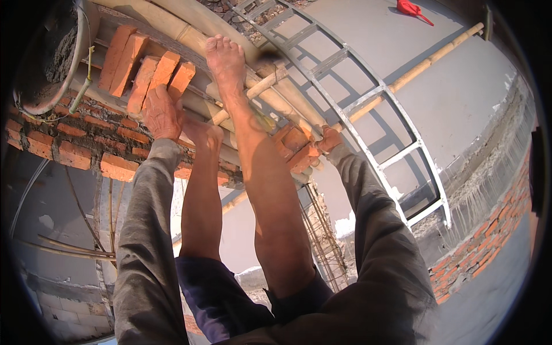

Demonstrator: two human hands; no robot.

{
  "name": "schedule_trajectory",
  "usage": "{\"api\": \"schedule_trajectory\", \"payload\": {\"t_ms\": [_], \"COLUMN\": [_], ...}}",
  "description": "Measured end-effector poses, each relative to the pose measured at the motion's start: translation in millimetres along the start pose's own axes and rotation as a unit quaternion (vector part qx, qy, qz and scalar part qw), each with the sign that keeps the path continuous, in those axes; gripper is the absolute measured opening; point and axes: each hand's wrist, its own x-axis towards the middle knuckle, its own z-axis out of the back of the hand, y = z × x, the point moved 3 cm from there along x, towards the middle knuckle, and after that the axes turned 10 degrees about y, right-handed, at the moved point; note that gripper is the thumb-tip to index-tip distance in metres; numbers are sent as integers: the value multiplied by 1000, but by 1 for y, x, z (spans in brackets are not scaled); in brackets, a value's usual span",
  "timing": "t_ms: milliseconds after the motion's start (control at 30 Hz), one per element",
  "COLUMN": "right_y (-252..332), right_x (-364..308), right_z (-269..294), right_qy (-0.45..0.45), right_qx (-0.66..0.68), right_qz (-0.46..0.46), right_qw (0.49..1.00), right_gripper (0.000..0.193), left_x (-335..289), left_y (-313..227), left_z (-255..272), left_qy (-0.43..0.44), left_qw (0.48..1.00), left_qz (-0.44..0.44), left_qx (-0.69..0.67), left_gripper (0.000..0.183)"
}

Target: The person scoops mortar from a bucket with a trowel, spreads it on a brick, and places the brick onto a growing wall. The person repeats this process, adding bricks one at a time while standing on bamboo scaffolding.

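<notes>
Left of the ladder (401, 156), right hand (329, 140) half-curled against brick cluster (303, 158); farther left, left hand (160, 117) bent over brick row (165, 68). Both grips unclear. Shifting bamboo poles (179, 31) could have toppled bricks.

Left bucket (43, 89) and ladder (384, 89): cut off at far edge. Right hand (329, 139): fingers mostly hidden at bricks (292, 139). Dark spot (268, 56) right of foot (225, 60): blurred.

Loose orange bricks (130, 64) lie in two separate clusters.

Bright sunlight — crisp shadows
</notes>
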Motion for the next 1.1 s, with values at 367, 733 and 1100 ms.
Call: {"api": "schedule_trajectory", "payload": {"t_ms": [367, 733, 1100], "right_y": [17, 153, 128], "right_x": [14, -148, -43], "right_z": [-89, 94, 20], "right_qy": [-368, -258, -123], "right_qx": [199, 605, 571], "right_qz": [49, 336, 289], "right_qw": [907, 674, 758], "right_gripper": [74, 74, 68], "left_x": [-12, -60, -57], "left_y": [4, -199, -28], "left_z": [28, 103, 108], "left_qy": [7, 91, 211], "left_qw": [989, 877, 730], "left_qz": [-57, -400, -45], "left_qx": [-134, -251, -649], "left_gripper": [70, 86, 69]}}
